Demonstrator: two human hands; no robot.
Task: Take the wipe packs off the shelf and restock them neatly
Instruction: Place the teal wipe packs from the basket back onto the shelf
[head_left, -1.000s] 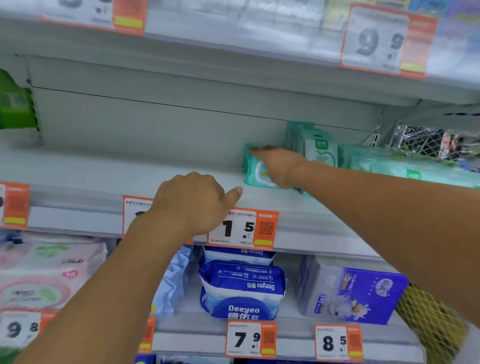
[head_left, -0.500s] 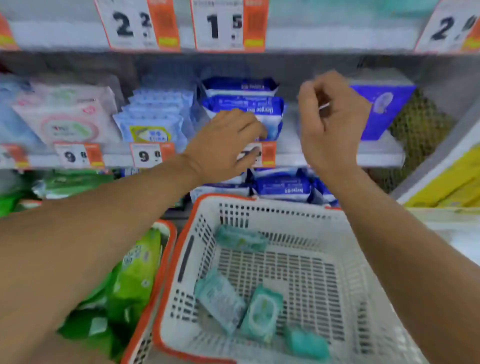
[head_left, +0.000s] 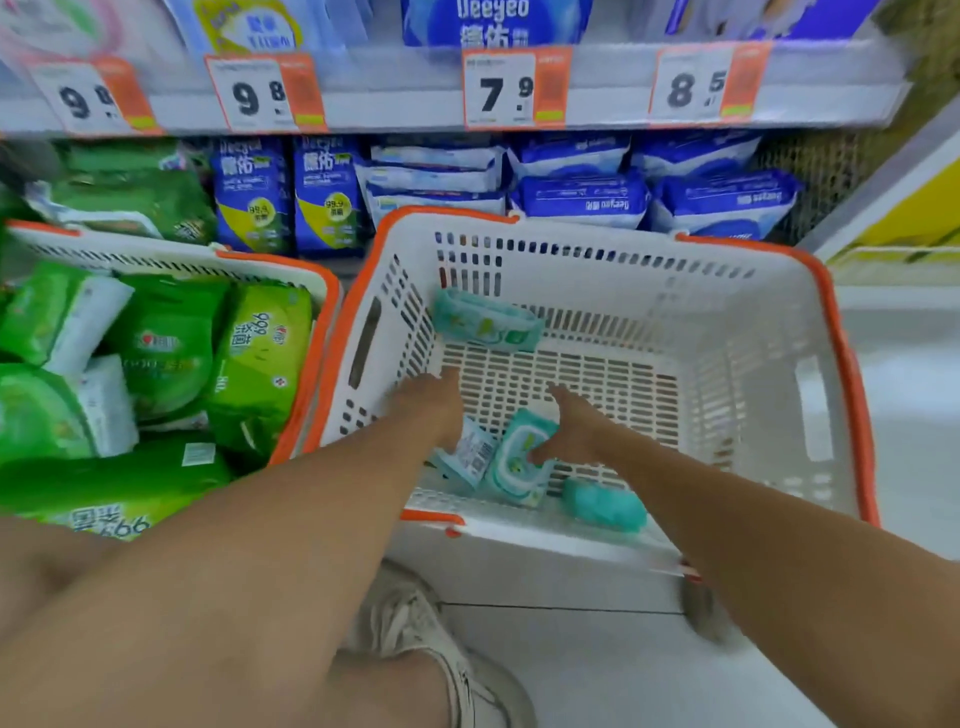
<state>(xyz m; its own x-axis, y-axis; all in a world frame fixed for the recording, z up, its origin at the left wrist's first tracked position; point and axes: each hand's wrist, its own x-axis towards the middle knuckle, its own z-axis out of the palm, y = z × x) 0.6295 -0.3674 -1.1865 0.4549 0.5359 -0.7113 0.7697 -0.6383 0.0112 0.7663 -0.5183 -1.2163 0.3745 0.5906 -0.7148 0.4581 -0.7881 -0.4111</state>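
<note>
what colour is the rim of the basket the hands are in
Orange, on a white basket; the head view shows it.

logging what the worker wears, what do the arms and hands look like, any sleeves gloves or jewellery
Both arms are bare along the whole length in view, with no sleeve showing. The left hand and the right hand wear no gloves, and no watch, ring or band is visible, though the picture is blurred.
</note>
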